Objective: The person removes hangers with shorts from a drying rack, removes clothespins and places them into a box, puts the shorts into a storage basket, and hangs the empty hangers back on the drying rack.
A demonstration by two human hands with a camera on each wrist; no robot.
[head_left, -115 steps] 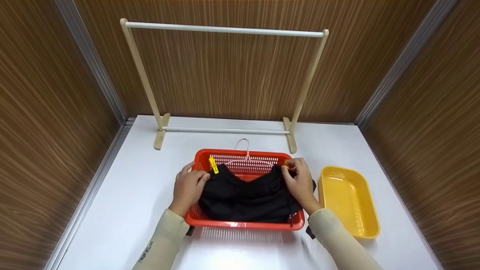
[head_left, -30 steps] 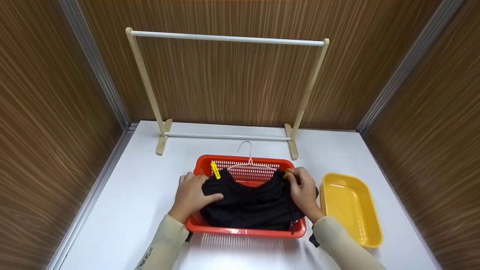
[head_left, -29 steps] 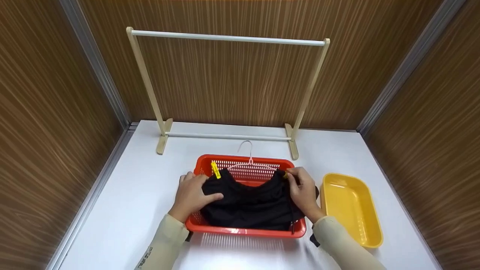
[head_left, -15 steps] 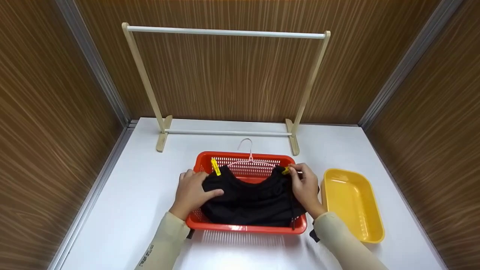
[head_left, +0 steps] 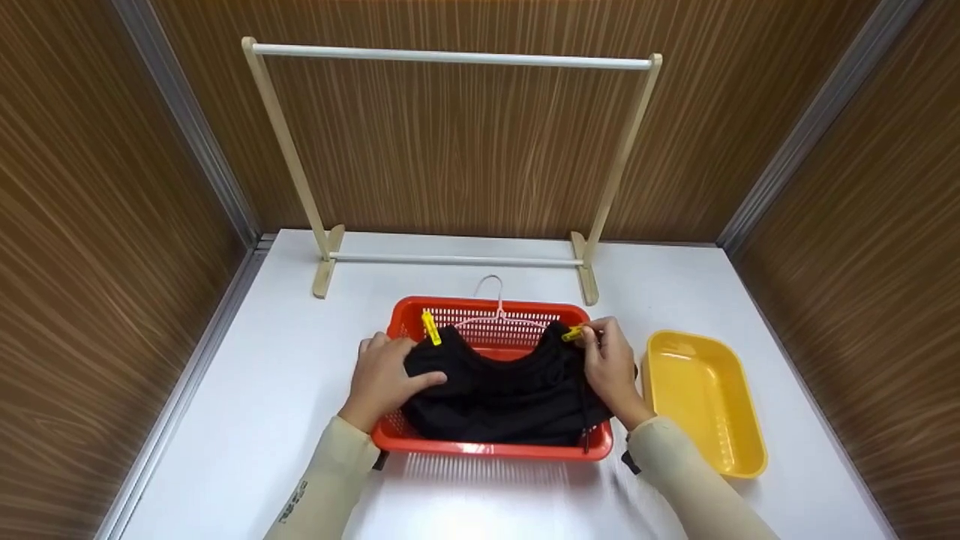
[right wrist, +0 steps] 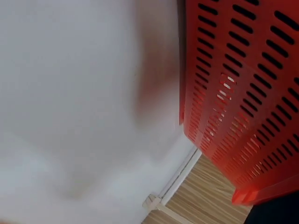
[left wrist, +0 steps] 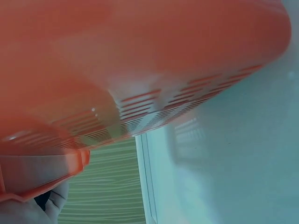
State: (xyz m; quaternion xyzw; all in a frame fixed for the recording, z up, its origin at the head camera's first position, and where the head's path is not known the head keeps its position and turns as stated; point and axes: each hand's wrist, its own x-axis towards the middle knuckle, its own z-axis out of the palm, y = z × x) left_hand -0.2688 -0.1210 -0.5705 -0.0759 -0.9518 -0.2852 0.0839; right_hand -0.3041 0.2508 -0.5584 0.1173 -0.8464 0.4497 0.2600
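A black garment (head_left: 495, 405) with a hanging cord lies across the red basket (head_left: 487, 450). The arms of a pink hanger (head_left: 500, 315) run to both upper corners of the cloth, and its hook stands up behind. One yellow clothespin (head_left: 431, 328) sits at the left corner. My right hand (head_left: 611, 367) pinches a second yellow clothespin (head_left: 572, 334) by its outer end, its other end at the right corner of the cloth. My left hand (head_left: 382, 382) rests on the garment's left side, thumb stretched over it; some fingertips are hidden. The left wrist view shows mostly basket wall.
A clothes rack with a white top bar (head_left: 450, 56) and wooden legs stands behind the basket. To the right, close to my right forearm, is a yellow tray (head_left: 705, 405). Everything stands on a white table (head_left: 247, 420) between wood-grain walls (head_left: 450, 150).
My left hand went from touching the cloth near its clothespin to resting lower with the thumb spread. The right clothespin, mostly covered by fingers before, now shows more and lies flatter.
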